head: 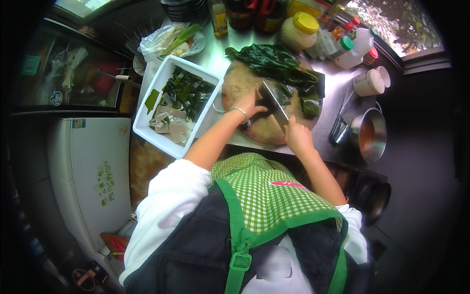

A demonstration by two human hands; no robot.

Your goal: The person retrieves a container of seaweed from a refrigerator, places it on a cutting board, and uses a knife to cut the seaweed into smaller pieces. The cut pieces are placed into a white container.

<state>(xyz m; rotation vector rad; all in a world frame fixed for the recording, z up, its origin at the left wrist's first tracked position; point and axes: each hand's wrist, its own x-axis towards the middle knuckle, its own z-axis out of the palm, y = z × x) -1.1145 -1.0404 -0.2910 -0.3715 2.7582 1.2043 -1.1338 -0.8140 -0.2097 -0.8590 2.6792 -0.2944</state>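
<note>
My right hand (pixel 298 136) grips the handle of a cleaver (pixel 275 104). Its blade stands on edge over a round chopping board (pixel 238 79). Left of the blade is my left hand (pixel 246 104), thumb and forefinger spread over a dark patch; whether it holds a piece is hidden. A heap of dark green leafy sheets, like kelp (pixel 268 58), covers the board's far side. Smaller cut green pieces (pixel 310 104) lie right of the blade. Beside my left forearm, a white plastic tub (pixel 165 147) contains cut green pieces (pixel 187 90) and pale flat strips (pixel 170 119).
A plastic bag with green onion (pixel 180 40) sits behind the tub. Along the back stand a yellow-lidded jar (pixel 301 31) and several bottles (pixel 354 47). To the right are a metal pot (pixel 368 134) and white tubs (pixel 369 82). A white refrigerator (pixel 91 147) stands left.
</note>
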